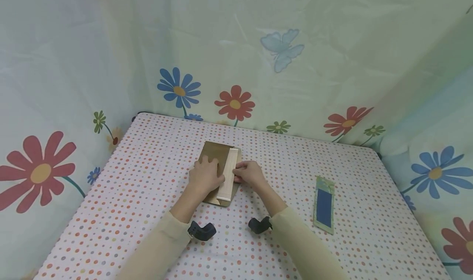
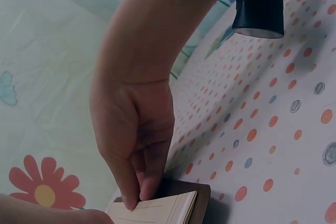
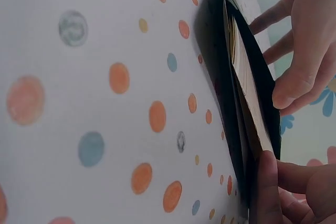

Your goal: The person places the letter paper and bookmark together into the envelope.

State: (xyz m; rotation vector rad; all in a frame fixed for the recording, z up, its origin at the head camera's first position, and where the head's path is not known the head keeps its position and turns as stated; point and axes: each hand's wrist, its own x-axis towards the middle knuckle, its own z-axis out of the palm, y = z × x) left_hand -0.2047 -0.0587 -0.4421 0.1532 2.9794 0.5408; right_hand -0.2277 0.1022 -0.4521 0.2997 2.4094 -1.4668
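Note:
A notebook with a brown cover [image 1: 217, 148] lies near the middle of the table, a long strip of its cream pages [image 1: 227, 175] showing along the right side. My left hand [image 1: 205, 175] holds the cover, fingers spread over it and thumb at its edge. From the right, my right hand [image 1: 251, 173] pinches the edge of the pages. The left wrist view shows that right hand [image 2: 139, 135] with fingertips on the pages [image 2: 163, 211]. In the right wrist view the cover stands raised, with pages [image 3: 251, 90] inside the gap and the left hand [image 3: 310, 45] above.
A flat green patterned piece with a blue panel [image 1: 324, 208] lies to the right on the dotted tablecloth [image 1: 281, 247]. Black wrist cameras [image 1: 202, 231] sit on both sleeves. Behind the table hangs a flower-printed curtain [image 1: 207, 46].

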